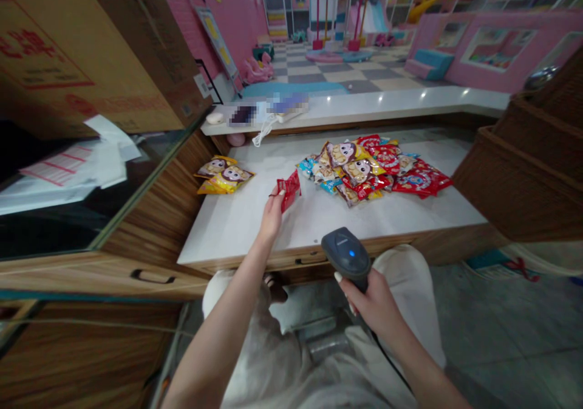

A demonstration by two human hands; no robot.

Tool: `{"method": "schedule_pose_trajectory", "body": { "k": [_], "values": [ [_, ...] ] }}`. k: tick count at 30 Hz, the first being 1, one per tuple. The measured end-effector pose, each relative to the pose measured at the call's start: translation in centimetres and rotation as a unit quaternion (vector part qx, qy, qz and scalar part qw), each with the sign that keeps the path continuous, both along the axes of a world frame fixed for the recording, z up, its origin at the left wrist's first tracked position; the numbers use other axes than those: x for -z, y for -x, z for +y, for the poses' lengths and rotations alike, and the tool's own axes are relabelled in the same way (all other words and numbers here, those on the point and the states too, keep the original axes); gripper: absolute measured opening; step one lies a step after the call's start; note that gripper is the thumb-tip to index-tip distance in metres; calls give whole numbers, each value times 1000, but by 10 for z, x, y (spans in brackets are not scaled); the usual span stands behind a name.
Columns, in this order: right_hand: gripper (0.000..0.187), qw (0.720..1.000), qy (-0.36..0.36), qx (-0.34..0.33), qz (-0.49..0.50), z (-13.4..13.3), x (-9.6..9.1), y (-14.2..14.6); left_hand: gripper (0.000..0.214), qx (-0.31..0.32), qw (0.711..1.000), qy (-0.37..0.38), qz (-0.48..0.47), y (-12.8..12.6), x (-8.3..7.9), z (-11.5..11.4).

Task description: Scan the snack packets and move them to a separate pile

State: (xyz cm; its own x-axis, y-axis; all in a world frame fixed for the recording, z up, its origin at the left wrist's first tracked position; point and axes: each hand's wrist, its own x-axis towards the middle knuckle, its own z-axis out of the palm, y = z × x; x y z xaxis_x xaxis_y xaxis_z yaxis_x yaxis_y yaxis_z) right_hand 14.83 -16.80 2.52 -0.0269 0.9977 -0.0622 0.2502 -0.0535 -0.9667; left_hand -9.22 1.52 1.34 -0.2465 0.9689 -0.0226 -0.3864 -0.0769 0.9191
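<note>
My left hand point(272, 213) is closed on a small red snack packet point(289, 190), held just over the white desk top point(237, 226). In my right hand point(376, 296) is a dark grey barcode scanner point(347, 253), its blue light lit, above my lap; a black cable trails from its handle. To the right of the packet lies a heap of red, yellow and blue snack packets point(364, 169). Two yellow snack packets point(226, 177) with a cartoon face lie at the desk's left side.
A raised white ledge point(364, 102) runs along the back, bearing a white cable point(266, 130) and blurred items. At left, a large cardboard box point(122, 50) and papers point(102, 157) sit on a dark counter. A brown woven basket point(523, 166) borders the right.
</note>
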Motion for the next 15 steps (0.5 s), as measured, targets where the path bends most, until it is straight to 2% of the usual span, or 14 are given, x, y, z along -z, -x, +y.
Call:
{"method": "schedule_pose_trajectory", "body": {
  "k": [3, 6, 15],
  "values": [
    [25, 1000, -2, -9, 6, -1, -1, 3, 31, -28, 992, 65, -106, 8, 3, -16],
    [23, 1000, -5, -15, 6, -1, -1, 4, 27, -3, 981, 108, -161, 10, 5, -27],
    [22, 1000, -9, -11, -7, 2, -4, 11, 19, 27, 987, 100, -123, 5, 7, -33]
  ]
}}
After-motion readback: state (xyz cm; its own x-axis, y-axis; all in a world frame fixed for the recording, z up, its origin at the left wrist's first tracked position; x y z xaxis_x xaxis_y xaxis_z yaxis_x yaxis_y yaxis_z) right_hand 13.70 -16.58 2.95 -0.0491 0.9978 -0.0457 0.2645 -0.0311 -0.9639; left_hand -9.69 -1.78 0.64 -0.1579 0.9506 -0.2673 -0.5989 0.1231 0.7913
